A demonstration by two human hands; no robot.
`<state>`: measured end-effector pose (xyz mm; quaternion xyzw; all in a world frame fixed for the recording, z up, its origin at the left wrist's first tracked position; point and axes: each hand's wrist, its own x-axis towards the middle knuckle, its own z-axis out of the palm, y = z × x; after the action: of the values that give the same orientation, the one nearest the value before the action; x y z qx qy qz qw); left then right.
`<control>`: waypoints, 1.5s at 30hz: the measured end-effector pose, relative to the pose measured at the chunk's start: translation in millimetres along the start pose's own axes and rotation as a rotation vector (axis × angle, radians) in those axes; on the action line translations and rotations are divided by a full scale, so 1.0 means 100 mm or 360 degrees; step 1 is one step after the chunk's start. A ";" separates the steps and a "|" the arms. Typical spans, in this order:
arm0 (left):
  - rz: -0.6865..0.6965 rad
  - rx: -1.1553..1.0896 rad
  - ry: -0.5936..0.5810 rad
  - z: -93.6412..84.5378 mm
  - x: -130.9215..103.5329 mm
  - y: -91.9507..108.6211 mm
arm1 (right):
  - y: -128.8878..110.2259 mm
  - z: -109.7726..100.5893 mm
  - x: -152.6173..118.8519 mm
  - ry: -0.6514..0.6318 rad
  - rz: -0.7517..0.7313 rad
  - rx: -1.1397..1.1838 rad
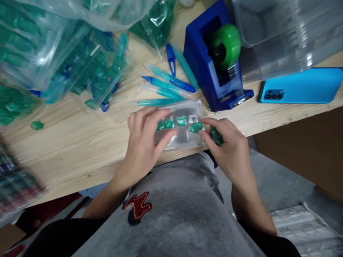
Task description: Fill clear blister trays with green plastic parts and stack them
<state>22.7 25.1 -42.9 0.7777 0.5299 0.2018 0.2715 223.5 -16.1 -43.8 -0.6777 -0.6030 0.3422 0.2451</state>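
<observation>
A shallow clear plastic tray lies near the table's front edge. Several translucent green gem-like pieces sit in a row of its hollows, one of them a green piece near the middle. My left hand is curved around the tray's left end, thumb and forefinger apart over it; its other fingertips are hidden. Between thumb and forefinger, my right hand pinches a green gem-like piece over the tray's right end, just below a pale square hollow. More dark green pieces are tucked in its palm.
Behind the tray lie several blue and teal plastic pen-like parts. A blue tape dispenser stands to the right, beside a blue phone and clear plastic containers. Bags of green pieces crowd the left; one loose green piece lies nearby.
</observation>
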 end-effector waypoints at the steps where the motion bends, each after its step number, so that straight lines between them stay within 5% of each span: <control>1: -0.0001 -0.0030 0.0051 -0.01 0.00 0.02 | 0.00 0.00 0.01 -0.0020 -0.0037 -0.0078; 7: 0.0165 -0.0059 0.0078 0.04 -0.01 0.11 | 0.01 -0.08 0.03 -0.0236 -0.0204 -0.0406; 15: 0.0375 0.0090 0.0059 0.33 0.04 0.21 | 0.09 -0.06 0.03 -0.0198 -0.0256 -0.0157; 23: 0.0403 -0.0293 -0.0163 0.06 0.05 0.23 | 0.01 -0.18 0.01 -0.0167 -0.0311 0.0459; 29: 0.0483 -0.0319 -0.0070 0.04 0.07 0.29 | -0.01 -0.19 0.07 -0.0203 -0.0313 0.0667; 32: 0.0527 -0.0294 -0.0029 0.04 0.07 0.31 | -0.01 -0.18 0.08 -0.0164 -0.0406 0.0603; 39: 0.0263 -0.0590 -0.0422 -0.07 0.11 0.30 | -0.07 -0.20 0.03 0.0077 -0.0723 0.0257; 45: 0.0264 -0.0459 -0.0612 -0.12 0.15 0.33 | -0.09 -0.17 -0.02 0.0016 -0.0694 0.0099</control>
<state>44.6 32.2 -12.0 0.7959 0.3686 0.1452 0.4579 230.2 -15.5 -26.0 -0.5250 -0.7231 0.2962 0.3372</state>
